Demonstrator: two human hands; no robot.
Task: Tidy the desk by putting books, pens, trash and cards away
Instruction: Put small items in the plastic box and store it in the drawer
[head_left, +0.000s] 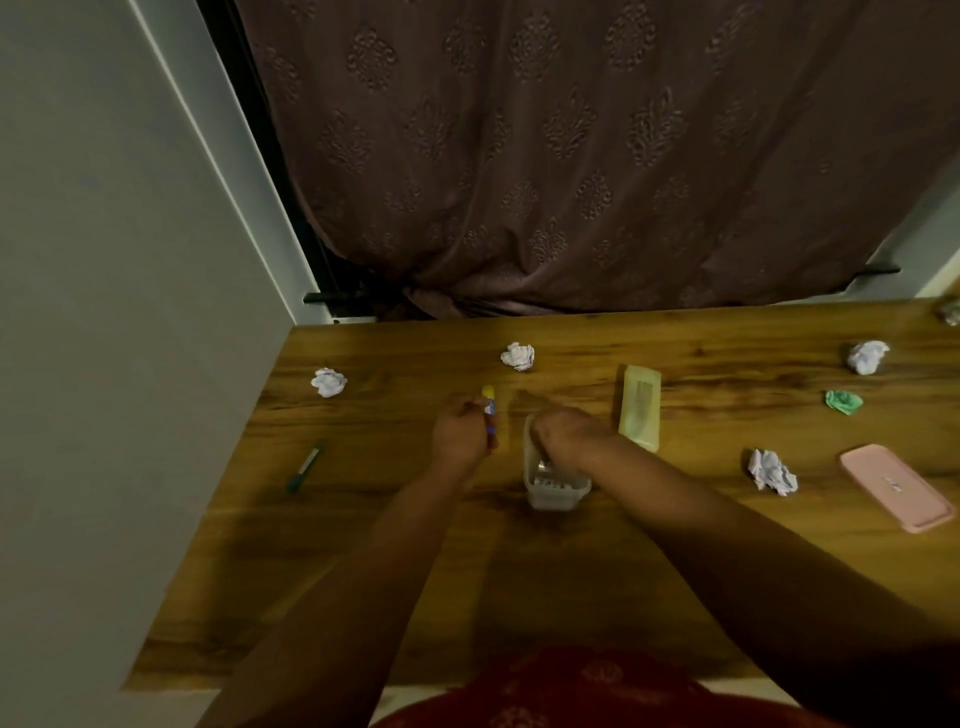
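From the head camera, a person is leaning over a wooden table (363, 545) with both bare arms stretched forward. The left hand (460, 434) is curling its fingers round a marker (489, 410) with a yellow cap and a blue and white barrel, holding it just above the table, left of a clear plastic box (553, 488). The right hand (569, 434) is reaching down into the far end of that box, fingers bent; whether its grip is closing on anything inside I cannot tell, since the hand is hiding the contents there. Small pale items are lying in the near end of the box.

Just right of the box a yellow-green lid (640, 407) is lying flat. A green pen (305, 467) is lying well to the left of the hands. White crumpled paper balls are sitting at far left (329, 382), far centre (518, 356), far right (866, 356) and near right (772, 472). A green crumpled wad (843, 401) is resting near the right edge, and a pink case (896, 487) is lying beside the near-right ball. A brown patterned curtain (571, 156) is hanging behind the table.
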